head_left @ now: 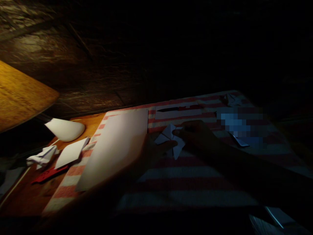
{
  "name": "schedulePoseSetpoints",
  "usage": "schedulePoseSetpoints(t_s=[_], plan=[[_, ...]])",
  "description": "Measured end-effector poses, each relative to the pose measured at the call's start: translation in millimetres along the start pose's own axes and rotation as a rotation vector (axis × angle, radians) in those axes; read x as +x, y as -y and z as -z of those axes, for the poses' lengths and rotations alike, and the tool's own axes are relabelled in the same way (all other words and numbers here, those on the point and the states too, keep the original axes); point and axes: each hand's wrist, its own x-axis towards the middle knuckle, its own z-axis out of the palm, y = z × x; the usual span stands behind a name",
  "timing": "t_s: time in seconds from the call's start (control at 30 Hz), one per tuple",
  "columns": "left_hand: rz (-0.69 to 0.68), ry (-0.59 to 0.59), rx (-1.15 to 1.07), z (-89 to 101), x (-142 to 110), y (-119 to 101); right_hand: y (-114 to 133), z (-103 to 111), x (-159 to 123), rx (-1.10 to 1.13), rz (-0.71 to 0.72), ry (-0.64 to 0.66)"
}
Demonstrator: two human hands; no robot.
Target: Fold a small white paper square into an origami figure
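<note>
Between my two hands, over the striped cloth, is a small folded white paper (170, 131) with pointed corners. My left hand (160, 148) grips its lower left side, the thumb lying across the front. From the upper right, my right hand (193, 130) pinches the paper with thumb and forefinger. Both hands are in deep shadow, so most of the other fingers are hidden. Just left of them lies a large white sheet (117, 140). Behind the hands, a red-handled knife (179, 108) rests on a smaller piece of paper (168, 115).
A lamp with a yellow shade (22, 94) and white base (68, 129) stands left on the wooden table (96, 120). Nearby are crumpled paper (44, 155), a paper stack (72, 152) and a red tool (50, 174). A blurred-out bluish object (238, 125) lies right on the striped cloth (181, 173).
</note>
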Motion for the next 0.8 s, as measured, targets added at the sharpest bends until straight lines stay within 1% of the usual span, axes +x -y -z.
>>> schedulePoseSetpoints(t_s=[0.07, 0.13, 0.3, 0.43, 0.53, 0.6, 0.7, 0.8], plan=[[-0.004, 0.004, -0.001, 0.2, 0.3, -1.2, -0.3, -0.9, 0.4, 0.027, -0.008, -0.026], [-0.004, 0.018, 0.008, 0.1, 0.6, -2.1, 0.4, -1.6, 0.4, 0.037, -0.011, -0.023], [-0.014, 0.041, 0.042, -1.9, 0.0, -4.1, 2.9, -0.6, -0.9, -0.057, -0.022, 0.059], [-0.161, -0.007, 0.08, -1.9, -1.0, -4.2, 2.7, 1.0, -1.1, -0.12, -0.03, 0.087], [-0.267, -0.025, 0.088, -2.5, -1.8, 0.2, 2.5, 0.7, -1.1, -0.138, -0.084, 0.101], [-0.317, -0.001, 0.049, -4.0, -2.7, 3.7, 2.5, 0.3, -1.2, -0.173, -0.122, 0.104], [-0.382, 0.086, -0.034, -4.8, -3.5, 5.8, 2.1, 0.2, -1.1, -0.22, -0.131, 0.099], [-0.501, 0.116, -0.014, -0.4, -2.3, 4.1, 1.5, 1.2, -0.6, -0.21, -0.107, 0.111]])
